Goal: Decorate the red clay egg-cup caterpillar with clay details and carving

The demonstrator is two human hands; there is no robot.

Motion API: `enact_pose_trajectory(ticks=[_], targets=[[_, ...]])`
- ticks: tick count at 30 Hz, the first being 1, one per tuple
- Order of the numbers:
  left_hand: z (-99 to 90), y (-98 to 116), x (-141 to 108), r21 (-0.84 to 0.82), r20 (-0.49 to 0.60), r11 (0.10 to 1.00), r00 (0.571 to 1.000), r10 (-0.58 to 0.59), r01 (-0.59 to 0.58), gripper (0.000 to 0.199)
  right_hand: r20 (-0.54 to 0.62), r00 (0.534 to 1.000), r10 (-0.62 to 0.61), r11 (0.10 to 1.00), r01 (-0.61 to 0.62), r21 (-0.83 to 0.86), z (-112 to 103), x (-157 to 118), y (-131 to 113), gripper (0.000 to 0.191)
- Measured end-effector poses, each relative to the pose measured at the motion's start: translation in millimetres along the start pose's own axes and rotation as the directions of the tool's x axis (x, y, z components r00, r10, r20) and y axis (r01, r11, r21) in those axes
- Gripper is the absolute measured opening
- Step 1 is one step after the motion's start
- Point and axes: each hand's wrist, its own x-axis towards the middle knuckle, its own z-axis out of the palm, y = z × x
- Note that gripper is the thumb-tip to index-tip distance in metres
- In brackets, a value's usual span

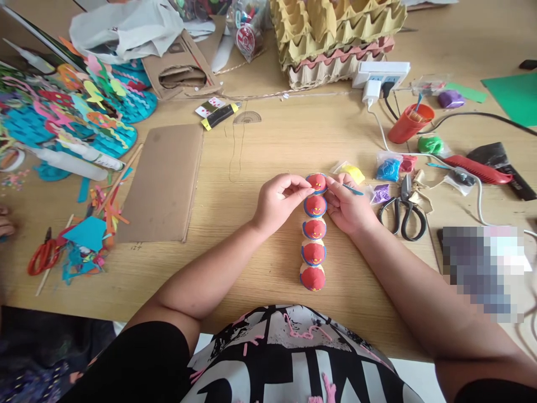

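Five red domed pieces with blue edging and small yellow details stand in a column on the wooden table. At the far end is the top red piece (316, 182), with a hand on each side of it. My left hand (280, 200) has thumb and forefinger pinched at its left edge; anything between the fingertips is too small to make out. My right hand (347, 206) touches the right side of that piece and holds a thin blue tool (352, 190) between its fingers. Nearest my body sits the bottom red piece (312, 278).
Black-handled scissors (405, 212) and clay packets such as the blue one (388, 168) lie right. Cardboard (161, 182), paper scraps (87, 235) and red scissors (43, 255) are left. Egg trays (331, 39) and a power strip (380, 73) stand behind. Another person's hand (5, 221) shows at the left edge.
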Motion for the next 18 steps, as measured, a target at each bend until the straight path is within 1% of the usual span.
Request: enact_pose_trajectory(ticks=[4,6,10,14,18], targets=[[0.3,-0.1,1.7,0.072,0.006,0.990,0.993,0.120,-0.120,0.012,0.027,1.000,-0.003,1.000,0.003,-0.022,-0.2,-0.2,-0.3,0.066],[0.5,-2.1,2.2,0.089,0.010,0.983,0.987,0.160,-0.160,0.011,0.044,0.999,0.011,1.000,-0.010,-0.020,-0.5,-0.4,-0.6,0.068],[0.7,-4.7,2.0,0.120,0.008,0.973,0.981,0.196,-0.196,0.011,0.055,0.998,0.034,0.999,-0.034,0.006,-1.1,-1.1,-0.3,0.070],[0.4,-5.1,1.7,0.096,0.003,0.969,0.973,0.230,-0.230,0.008,0.092,0.995,0.048,0.999,-0.049,0.010,-0.2,-2.3,1.1,0.067],[-0.2,-5.8,1.6,0.077,0.015,0.971,0.974,0.225,-0.225,0.007,0.113,0.992,0.059,0.998,-0.063,0.031,0.4,-2.9,2.3,0.068]])
